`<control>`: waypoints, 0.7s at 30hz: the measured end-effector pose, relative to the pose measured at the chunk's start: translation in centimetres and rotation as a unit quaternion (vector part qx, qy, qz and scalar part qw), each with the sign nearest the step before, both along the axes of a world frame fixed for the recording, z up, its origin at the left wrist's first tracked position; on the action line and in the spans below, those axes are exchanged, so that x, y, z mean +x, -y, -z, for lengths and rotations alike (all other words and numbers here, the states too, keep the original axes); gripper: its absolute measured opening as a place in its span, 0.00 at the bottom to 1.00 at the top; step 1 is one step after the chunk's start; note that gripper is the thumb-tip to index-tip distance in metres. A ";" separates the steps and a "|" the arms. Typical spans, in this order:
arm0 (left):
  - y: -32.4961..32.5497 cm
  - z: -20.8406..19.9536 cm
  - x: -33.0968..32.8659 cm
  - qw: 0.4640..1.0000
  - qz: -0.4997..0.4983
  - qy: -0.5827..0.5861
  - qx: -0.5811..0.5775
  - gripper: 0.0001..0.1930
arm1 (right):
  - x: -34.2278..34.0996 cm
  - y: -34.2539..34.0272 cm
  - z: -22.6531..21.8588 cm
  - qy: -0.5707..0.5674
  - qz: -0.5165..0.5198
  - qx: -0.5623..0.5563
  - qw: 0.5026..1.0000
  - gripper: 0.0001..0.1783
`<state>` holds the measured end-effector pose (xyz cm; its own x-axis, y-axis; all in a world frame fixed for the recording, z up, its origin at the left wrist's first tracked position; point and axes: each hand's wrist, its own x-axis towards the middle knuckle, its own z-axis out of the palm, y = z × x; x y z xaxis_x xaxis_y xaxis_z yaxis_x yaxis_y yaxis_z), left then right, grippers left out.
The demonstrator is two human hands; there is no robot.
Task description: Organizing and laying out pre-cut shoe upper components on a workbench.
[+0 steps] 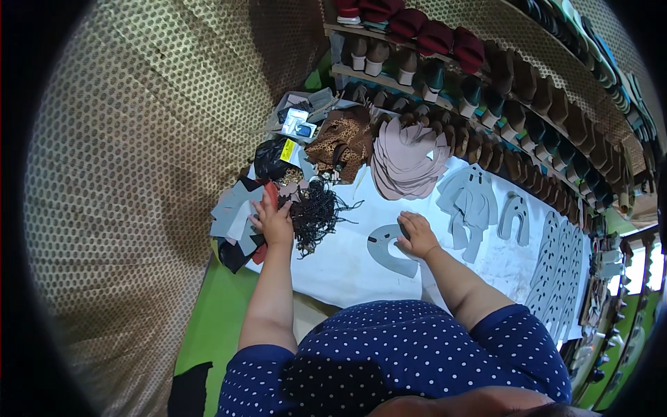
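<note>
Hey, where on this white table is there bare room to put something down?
Free: the near strip of the white table between the left hand and the grey U-shaped piece under the right hand. Crowded: the black cord tangle, the pink stack and the grey cut-outs farther back.

A white-covered table (347,267) carries the work — near its middle lies a grey horseshoe-shaped cut piece (389,251), with more grey cut pieces (472,201) and long perforated grey strips (559,267) spread toward the right. At the left edge sit a stack of grey, black and red pieces (235,222) and a tangle of black beaded cord (316,208). Further back lie a pile of pinkish cut pieces (406,160), leopard-print pieces (344,142) and a black bag (269,158).
</note>
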<state>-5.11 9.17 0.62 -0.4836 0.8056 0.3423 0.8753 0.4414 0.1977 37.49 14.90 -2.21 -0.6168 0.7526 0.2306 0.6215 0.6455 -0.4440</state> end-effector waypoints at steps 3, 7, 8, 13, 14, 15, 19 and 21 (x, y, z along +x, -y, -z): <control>-0.8 -0.6 -0.8 0.997 0.075 0.021 -0.019 0.09 | -0.2 0.3 -0.6 0.000 0.006 -0.002 1.000 0.35; -2.0 -1.3 -0.1 0.990 0.122 0.039 -0.054 0.07 | 0.0 0.3 -0.9 0.008 0.014 -0.001 1.000 0.36; -2.2 -1.5 0.0 0.989 0.127 0.023 -0.066 0.07 | 0.0 0.4 -1.1 0.007 0.014 -0.005 1.000 0.36; -2.3 -2.2 -0.6 0.984 0.143 -0.034 -0.099 0.06 | -0.3 0.7 -1.8 0.007 0.023 -0.024 0.999 0.35; -2.3 -2.8 -0.4 0.987 0.134 -0.002 -0.093 0.06 | -0.2 0.9 -1.8 0.011 0.029 -0.024 0.999 0.35; -2.3 -3.3 -0.1 0.988 0.124 0.031 -0.087 0.05 | -0.1 0.9 -1.9 0.014 0.036 -0.025 0.999 0.34; -1.3 -4.2 0.6 0.990 0.074 0.115 0.019 0.05 | -0.3 1.2 -2.2 0.021 0.049 -0.028 0.998 0.34; -0.6 -4.5 1.4 0.973 0.120 0.155 0.119 0.05 | -0.3 1.3 -2.4 0.016 0.054 -0.025 0.998 0.34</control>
<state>-3.69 9.76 5.07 -0.4011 0.8238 0.4006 0.8291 0.1404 0.5412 37.16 13.60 0.16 -0.5379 0.8252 0.1722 0.7007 0.5513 -0.4530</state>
